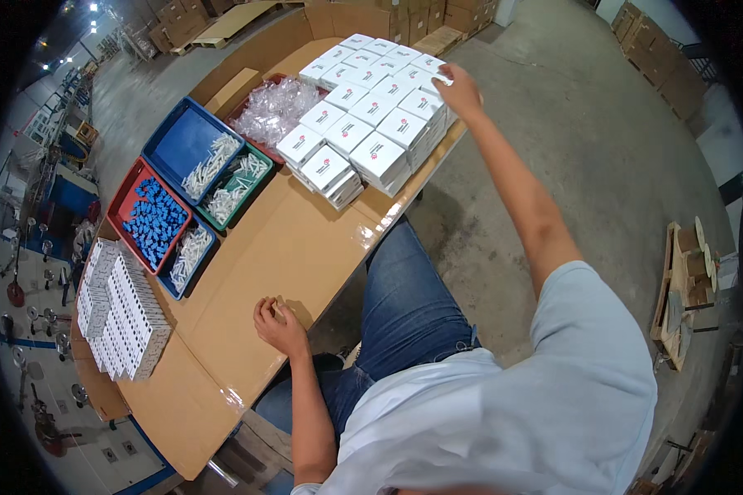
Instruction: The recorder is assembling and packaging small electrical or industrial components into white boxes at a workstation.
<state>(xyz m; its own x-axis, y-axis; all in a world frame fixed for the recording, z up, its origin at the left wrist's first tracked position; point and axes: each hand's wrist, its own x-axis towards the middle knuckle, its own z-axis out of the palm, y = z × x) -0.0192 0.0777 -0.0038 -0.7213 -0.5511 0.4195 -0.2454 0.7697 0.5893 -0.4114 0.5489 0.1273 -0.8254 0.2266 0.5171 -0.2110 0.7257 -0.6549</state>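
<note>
My right hand (461, 89) reaches to the far right corner of the stacked white boxes. Its fingers are closed on a small flat white box (443, 80) at the edge of the top layer. The other white boxes (374, 157) stand in tight rows several layers high, each with a small red mark on its lid. Near the table's front edge, my left hand (281, 328) rests low over the cardboard with its fingers loosely curled in. Nothing shows between them.
Left of the stack is a tray of clear plastic pieces (276, 107). Beside it, blue (169, 136), green (266, 175) and red (117, 198) trays hold white sticks and blue parts. Patterned white cartons (128, 318) stand at the far left. A cardboard wall (293, 37) edges the table's back.
</note>
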